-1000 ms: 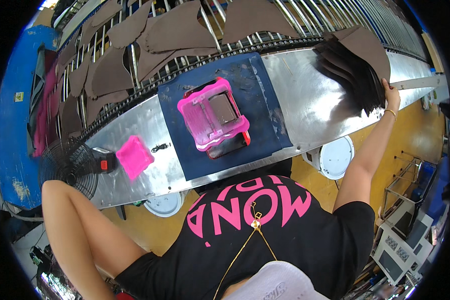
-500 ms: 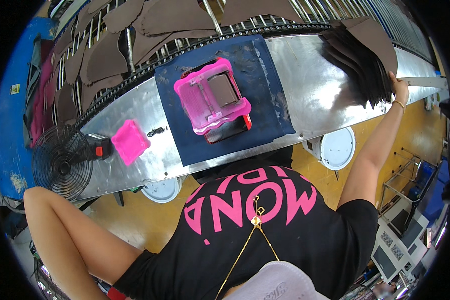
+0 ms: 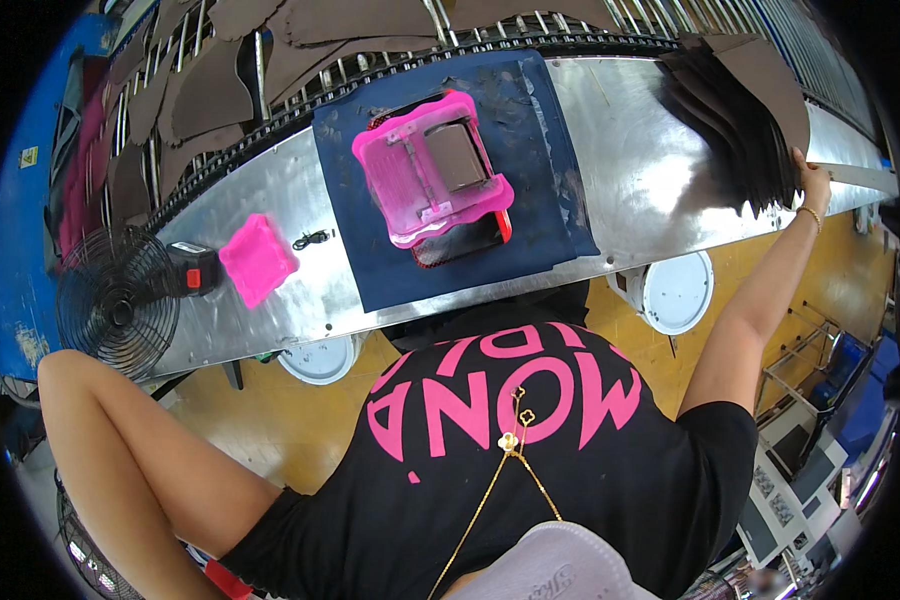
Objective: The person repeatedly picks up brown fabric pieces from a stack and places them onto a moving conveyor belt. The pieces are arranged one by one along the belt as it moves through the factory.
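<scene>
At the right end of the metal table, my right hand (image 3: 813, 183) is at the near right edge of a fanned stack of thin dark brown cut sheets (image 3: 740, 120). Its fingers are curled against the edge, partly hidden, and seem to grip the sheets. My left arm (image 3: 110, 430) bends at the elbow on the left, and the left hand lies outside the picture. Mid-table, a pink scalloped tray (image 3: 395, 190) rests on a dark blue mat (image 3: 355, 265). A small brown piece (image 3: 457, 157) lies in it, and a red-edged black item (image 3: 460, 243) shows from underneath.
Behind the metal table (image 3: 630, 150) runs a roller conveyor bearing brown cut pieces (image 3: 205, 105). On the left are a black fan (image 3: 120, 310), a pink dish (image 3: 257, 262) and a coiled black cable (image 3: 312, 240). White buckets (image 3: 677, 292) stand below the front edge.
The whole view has shifted slightly, with the table now higher in the picture. My right hand stays at the stack's edge, and nothing on the table has visibly been moved.
</scene>
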